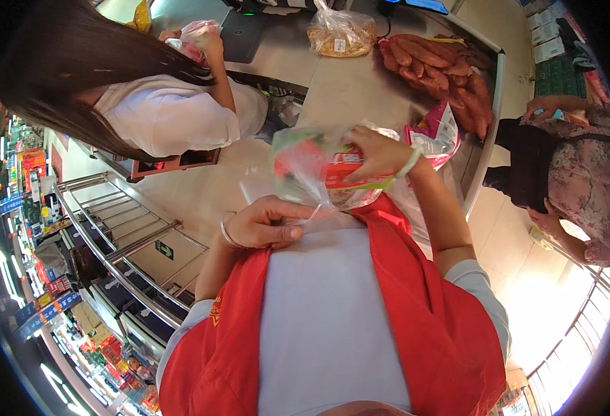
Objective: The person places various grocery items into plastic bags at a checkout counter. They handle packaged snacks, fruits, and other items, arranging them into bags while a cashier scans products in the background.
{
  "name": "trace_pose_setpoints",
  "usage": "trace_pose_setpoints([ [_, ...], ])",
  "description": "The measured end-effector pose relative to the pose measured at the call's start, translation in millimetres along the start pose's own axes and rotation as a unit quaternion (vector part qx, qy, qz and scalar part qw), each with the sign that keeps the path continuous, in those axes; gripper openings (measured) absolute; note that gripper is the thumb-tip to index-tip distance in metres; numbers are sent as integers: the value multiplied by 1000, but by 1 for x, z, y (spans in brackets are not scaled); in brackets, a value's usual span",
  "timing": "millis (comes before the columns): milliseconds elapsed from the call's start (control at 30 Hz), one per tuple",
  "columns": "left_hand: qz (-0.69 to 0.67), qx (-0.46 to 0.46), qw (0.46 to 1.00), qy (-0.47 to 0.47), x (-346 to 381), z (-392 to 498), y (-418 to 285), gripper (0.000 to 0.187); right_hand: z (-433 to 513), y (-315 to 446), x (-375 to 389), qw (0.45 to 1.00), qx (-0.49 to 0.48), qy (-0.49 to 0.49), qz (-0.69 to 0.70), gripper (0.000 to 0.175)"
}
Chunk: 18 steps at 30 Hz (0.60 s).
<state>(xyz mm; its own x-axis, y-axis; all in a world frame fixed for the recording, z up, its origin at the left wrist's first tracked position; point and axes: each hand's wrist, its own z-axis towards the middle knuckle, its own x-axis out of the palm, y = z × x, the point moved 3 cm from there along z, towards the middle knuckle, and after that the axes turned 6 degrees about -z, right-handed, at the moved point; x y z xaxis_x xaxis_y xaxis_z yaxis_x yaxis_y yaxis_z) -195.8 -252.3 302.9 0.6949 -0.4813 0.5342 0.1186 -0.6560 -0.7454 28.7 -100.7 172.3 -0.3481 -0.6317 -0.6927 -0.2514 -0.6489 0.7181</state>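
My left hand pinches the gathered part of a clear plastic bag between thumb and fingers, close in front of my chest. My right hand grips a red and green printed package from its right side. Blurred by motion, the package bears writing and is partly covered by the clear film; I cannot tell whether it lies fully inside the bag. Just beyond my right wrist, a pink and white plastic bag rests at the right side of the counter.
On the counter, a clear bag of brownish food stands beside long reddish produce, perhaps sweet potatoes. A co-worker in white handles a pink package at left. Metal railings run at left. Another person stands across the counter's edge.
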Motion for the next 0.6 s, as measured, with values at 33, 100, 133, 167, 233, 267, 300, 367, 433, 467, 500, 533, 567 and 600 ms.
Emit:
trace_pose_setpoints([
  [33, -34, 22, 999, 14, -1, -4, 4, 48, 11, -8, 17, 997, 56, 40, -18, 72],
  [100, -99, 20, 994, 38, -10, -14, 18, 50, 34, -30, 41, 993, 92, 69, -40, 72],
  [133, -106, 73, 992, -12, -17, -23, 25, 44, 40, -45, 42, 989, 132, 36, -53, 71],
  [167, -121, 107, 984, -75, -27, -35, 33, 39, 43, -60, 38, 985, 160, -6, -59, 70],
  [233, -100, 353, 927, -78, -55, -50, 36, 36, 28, -85, 27, 954, 279, 57, -98, 69],
  [267, -177, 412, 890, -83, -68, -62, 39, 34, 13, -97, 12, 900, 380, 163, -138, 69],
  [300, -261, 411, 868, -93, -74, -74, 47, 32, 2, -93, -6, 911, 344, 157, -164, 68],
  [367, -253, 395, 873, -135, -77, -93, 58, 30, -19, -69, -37, 903, 313, 166, -244, 68],
  [433, -224, 376, 883, -171, -75, -99, 61, 29, -18, -36, -69, 920, 265, 162, -240, 71],
  [467, -204, 361, 889, -194, -73, -97, 60, 28, -16, -21, -95, 945, 223, 146, -189, 73],
  [500, -185, 344, 895, -216, -70, -93, 57, 27, -7, -6, -113, 975, 143, 112, -126, 75],
  [533, -149, 335, 899, -238, -68, -86, 51, 24, 13, -11, -125, 967, 218, 131, 20, 77],
  [567, -109, 328, 903, -256, -66, -76, 44, 22, 42, -21, -138, 949, 213, 122, 198, 80],
  [600, -68, 321, 904, -275, -65, -65, 36, 22, 71, -45, -148, 955, 268, 57, 112, 77],
])
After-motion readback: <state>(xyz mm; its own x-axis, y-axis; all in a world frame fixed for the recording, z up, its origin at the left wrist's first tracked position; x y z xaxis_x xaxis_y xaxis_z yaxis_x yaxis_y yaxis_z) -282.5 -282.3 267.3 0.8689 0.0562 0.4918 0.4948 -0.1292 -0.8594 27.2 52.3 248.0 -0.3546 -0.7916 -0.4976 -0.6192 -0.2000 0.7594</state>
